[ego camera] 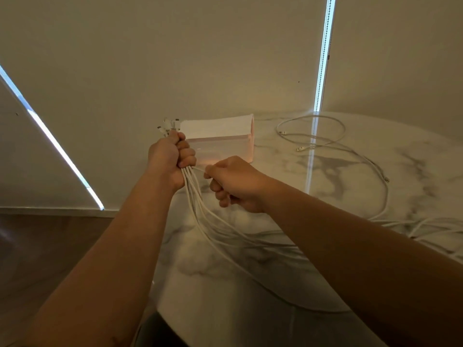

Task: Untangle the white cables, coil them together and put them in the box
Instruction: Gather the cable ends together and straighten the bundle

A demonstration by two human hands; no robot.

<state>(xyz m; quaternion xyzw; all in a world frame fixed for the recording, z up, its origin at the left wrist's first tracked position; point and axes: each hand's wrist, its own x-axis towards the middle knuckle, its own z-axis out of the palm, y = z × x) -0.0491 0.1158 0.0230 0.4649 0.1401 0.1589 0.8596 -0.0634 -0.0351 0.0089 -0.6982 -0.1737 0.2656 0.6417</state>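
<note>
My left hand is a fist around a bunch of several white cables, held above the table's left edge. Their plug ends stick out above the fist. Below the fist the cables hang down and trail right across the marble table. My right hand is just to the right of the bunch, its fingers pinching one strand close under the left fist. A pale pink box stands behind both hands against the wall. One more white cable lies loose in a loop to the right of the box.
The cable tails pile up at the table's right edge. The table's left edge runs down from my left hand, with dark wooden floor beyond it. Closed blinds stand behind the table, with bright slits of daylight.
</note>
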